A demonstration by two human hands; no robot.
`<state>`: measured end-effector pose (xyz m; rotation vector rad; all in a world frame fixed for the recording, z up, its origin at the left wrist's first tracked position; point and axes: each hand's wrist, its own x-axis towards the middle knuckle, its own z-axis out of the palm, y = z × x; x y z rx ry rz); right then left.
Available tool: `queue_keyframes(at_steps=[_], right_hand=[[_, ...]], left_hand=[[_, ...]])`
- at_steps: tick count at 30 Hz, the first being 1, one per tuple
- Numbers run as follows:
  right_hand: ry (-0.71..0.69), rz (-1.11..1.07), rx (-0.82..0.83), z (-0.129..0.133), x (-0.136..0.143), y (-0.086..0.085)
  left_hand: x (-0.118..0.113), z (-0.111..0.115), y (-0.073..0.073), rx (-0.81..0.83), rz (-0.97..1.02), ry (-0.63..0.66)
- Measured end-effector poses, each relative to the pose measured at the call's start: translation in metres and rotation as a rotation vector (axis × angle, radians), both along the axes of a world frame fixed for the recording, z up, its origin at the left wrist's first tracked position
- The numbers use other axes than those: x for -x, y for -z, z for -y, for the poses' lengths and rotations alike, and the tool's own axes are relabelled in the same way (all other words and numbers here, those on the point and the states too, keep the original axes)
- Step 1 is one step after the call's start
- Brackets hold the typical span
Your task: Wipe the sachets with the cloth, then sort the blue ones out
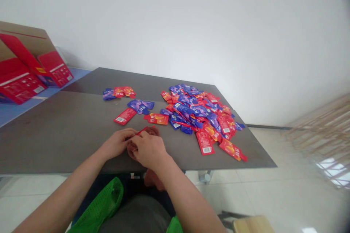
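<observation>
My left hand (pixel 119 143) and my right hand (pixel 151 149) meet close to the front edge of the dark table. Bunched under and between them is a thin reddish-brown bag (pixel 131 150), which looks like mesh; a similar part hangs below the table edge. A red sachet (pixel 142 130) peeks out behind my right fingers, mostly hidden. The fingers of both hands are closed. Just beyond lie a red sachet (pixel 125 116) with a barcode, a purple sachet (pixel 141 106) and an orange-and-red sachet (pixel 156 118).
A big heap of purple and red sachets (pixel 194 111) covers the table's right side. Several more sachets (pixel 124 91) lie farther back. Red cardboard boxes (pixel 54 67) stand on a blue surface at left. A white wall (pixel 175 25) rises behind the table.
</observation>
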<state>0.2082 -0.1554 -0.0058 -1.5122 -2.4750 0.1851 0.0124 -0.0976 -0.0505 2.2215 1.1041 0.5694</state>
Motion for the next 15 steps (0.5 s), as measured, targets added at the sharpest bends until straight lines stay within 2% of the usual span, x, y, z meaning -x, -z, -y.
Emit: queue_keyframes(at_steps=[1,5,6,8,12,13,15], right_hand=[[0.026,0.015,0.026,-0.004,-0.001,0.002],[0.436,0.049,0.102,-0.027,-0.020,0.003],[0.491,0.045,0.089,-0.027,-0.023,0.000],[0.467,0.014,0.037,-0.018,-0.021,-0.006],[0.170,-0.039,0.007,0.006,0.001,-0.005],[0.160,-0.033,0.029,0.006,0.004,-0.001],[0.281,-0.016,0.071,-0.003,0.003,0.006]], left_hand=[[0.000,0.000,0.000,-0.008,-0.013,-0.019],[-0.003,0.001,-0.002,-0.037,-0.051,-0.059],[-0.003,0.002,-0.003,-0.033,-0.045,-0.051],[-0.002,0.003,-0.004,-0.019,-0.023,-0.028],[0.001,0.001,0.000,-0.007,0.010,-0.007],[0.001,0.001,0.000,-0.012,0.004,-0.011],[0.001,0.000,0.000,-0.022,-0.025,-0.034]])
